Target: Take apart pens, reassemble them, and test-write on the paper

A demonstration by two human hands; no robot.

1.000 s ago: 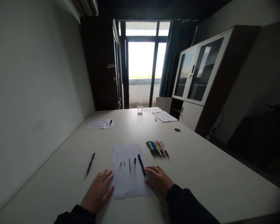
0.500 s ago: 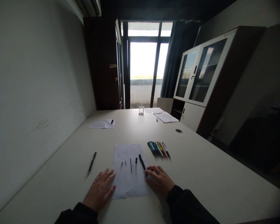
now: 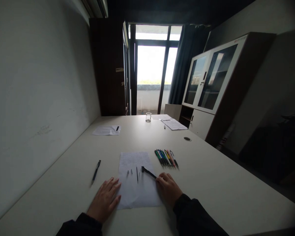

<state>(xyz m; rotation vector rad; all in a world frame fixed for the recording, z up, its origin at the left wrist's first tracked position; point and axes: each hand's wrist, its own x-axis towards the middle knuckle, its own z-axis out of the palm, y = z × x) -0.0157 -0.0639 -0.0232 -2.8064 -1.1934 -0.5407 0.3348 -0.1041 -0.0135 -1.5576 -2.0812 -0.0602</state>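
My right hand (image 3: 169, 188) pinches the lower end of a black pen barrel (image 3: 149, 172) at the right edge of a paper sheet (image 3: 135, 196). The barrel slants up and left; its far end meets or covers the spot of a small black cylindrical piece, and I cannot tell the two apart. My left hand (image 3: 105, 198) lies flat with fingers stretched, on the sheet's left edge and the table. Between the hands, a thin ink refill (image 3: 137, 174) and two tiny pen parts (image 3: 129, 172) rest on the paper.
A dark pen (image 3: 95, 172) lies left of the sheet on the white table (image 3: 71, 196). Several coloured pens (image 3: 166, 158) are lined up to the right. Farther back are a glass (image 3: 148, 117), a paper (image 3: 107, 130), stacked papers (image 3: 174, 124) and a cable hole (image 3: 187, 139).
My right hand has closed on the pen barrel and swung its far end left, to where the small black piece stood apart before. My left hand stays in place.
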